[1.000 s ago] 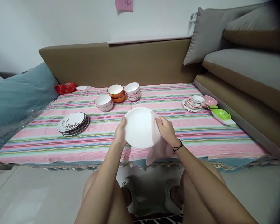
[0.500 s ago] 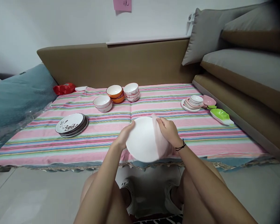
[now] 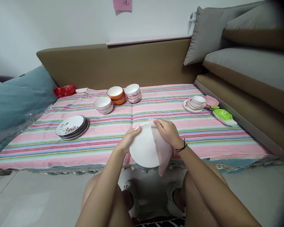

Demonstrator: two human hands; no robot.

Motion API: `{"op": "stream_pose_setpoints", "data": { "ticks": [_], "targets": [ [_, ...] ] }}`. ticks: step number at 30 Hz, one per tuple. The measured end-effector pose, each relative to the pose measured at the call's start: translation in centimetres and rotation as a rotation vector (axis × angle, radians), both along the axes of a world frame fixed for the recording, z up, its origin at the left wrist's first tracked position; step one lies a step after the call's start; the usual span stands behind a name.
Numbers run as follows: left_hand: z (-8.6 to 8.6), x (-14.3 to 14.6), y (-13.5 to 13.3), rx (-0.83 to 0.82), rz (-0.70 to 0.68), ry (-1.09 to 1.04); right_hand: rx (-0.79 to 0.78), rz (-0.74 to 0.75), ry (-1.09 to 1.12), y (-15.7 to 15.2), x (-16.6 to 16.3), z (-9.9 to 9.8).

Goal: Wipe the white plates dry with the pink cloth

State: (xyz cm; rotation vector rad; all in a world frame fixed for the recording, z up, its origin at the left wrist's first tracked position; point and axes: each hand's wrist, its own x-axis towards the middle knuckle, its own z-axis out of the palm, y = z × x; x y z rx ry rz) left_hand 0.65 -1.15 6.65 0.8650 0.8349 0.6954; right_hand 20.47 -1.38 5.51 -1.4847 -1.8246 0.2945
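Observation:
A round white plate (image 3: 144, 148) is held up over the front edge of the striped cloth. My left hand (image 3: 129, 138) grips its left rim, thumb on the face and fingers behind. Over the plate's right part hangs a thin pale pink cloth (image 3: 164, 153), its lower corner dangling below the rim. My right hand (image 3: 167, 130) pinches this cloth at the plate's upper right edge. The plate's right side is hidden under the cloth and hand.
On the striped cloth (image 3: 109, 135) stand a stack of patterned plates (image 3: 72, 126) at left, white bowls (image 3: 103, 104) and orange bowls (image 3: 115, 93) behind. Small dishes (image 3: 198, 101) and a green dish (image 3: 224, 116) lie at right, beside stacked cushions (image 3: 248, 66).
My right hand has shifted slightly left along the rim with the pink cloth, whose lower corner now hangs below the plate. The plate has moved slightly down.

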Motion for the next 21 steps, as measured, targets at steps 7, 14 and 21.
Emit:
{"op": "stream_pose_setpoints", "data": {
  "ticks": [7,14,21],
  "targets": [
    [0.6,-0.3,0.6,-0.056,0.304,-0.241,-0.02,-0.082,0.158,0.1,0.7,-0.4],
    [0.0,-0.8,1.6,-0.084,0.402,-0.345,-0.028,-0.033,0.26,0.1,0.2,-0.8],
    [-0.1,-1.2,1.2,-0.126,0.214,-0.187,0.002,-0.048,0.191,0.3,0.9,-0.8]
  ]
}}
